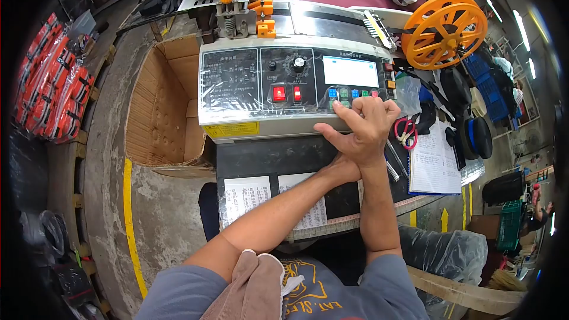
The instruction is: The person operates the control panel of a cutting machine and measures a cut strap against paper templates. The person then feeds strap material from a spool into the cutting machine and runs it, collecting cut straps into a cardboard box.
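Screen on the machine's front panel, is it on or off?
On, it appears: the screen glows bright white with small blue markings, above the buttons by the right hand.

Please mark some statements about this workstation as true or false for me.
1. The right hand is at the buttons of the control panel. True.
2. The large reel is blue. False: it is orange.
3. In the picture, the cardboard box stands left of the control panel. True.
4. The screen is dark. False: it is lit.
5. The left hand rests on the notebook. False: it is by the right wrist.
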The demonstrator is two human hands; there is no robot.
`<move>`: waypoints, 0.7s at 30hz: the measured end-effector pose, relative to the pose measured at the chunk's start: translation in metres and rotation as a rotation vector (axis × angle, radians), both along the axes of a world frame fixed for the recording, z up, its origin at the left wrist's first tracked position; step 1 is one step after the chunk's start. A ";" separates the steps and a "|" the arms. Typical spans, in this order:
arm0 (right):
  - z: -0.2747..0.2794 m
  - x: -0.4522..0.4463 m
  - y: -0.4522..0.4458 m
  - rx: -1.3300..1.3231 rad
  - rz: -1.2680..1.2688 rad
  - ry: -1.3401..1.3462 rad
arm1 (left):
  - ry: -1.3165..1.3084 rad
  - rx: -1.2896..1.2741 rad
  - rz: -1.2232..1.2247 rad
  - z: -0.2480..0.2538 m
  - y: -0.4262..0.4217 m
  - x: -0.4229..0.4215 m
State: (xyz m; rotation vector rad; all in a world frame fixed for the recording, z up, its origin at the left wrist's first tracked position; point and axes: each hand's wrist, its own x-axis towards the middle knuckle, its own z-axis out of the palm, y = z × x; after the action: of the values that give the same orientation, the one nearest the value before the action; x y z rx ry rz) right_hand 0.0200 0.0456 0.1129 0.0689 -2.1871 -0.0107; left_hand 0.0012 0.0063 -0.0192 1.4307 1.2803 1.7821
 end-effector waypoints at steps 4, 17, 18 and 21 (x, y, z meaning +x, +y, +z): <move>0.000 -0.001 -0.003 0.017 -0.024 -0.029 | 0.043 -0.038 0.021 0.005 -0.003 -0.001; -0.004 -0.008 0.004 -0.075 -0.075 0.089 | 0.016 -0.070 0.092 0.020 -0.007 0.000; -0.003 -0.007 0.005 -0.072 -0.077 0.079 | 0.022 -0.063 0.112 0.017 -0.006 0.001; -0.002 -0.005 0.007 -0.072 -0.076 0.065 | 0.065 -0.045 0.153 0.012 -0.001 0.002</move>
State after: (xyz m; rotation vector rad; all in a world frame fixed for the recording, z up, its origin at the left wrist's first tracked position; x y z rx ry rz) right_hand 0.0152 0.0523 0.1107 -0.0548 -2.1219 0.0226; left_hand 0.0034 0.0051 -0.0076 1.4097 1.4900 1.8054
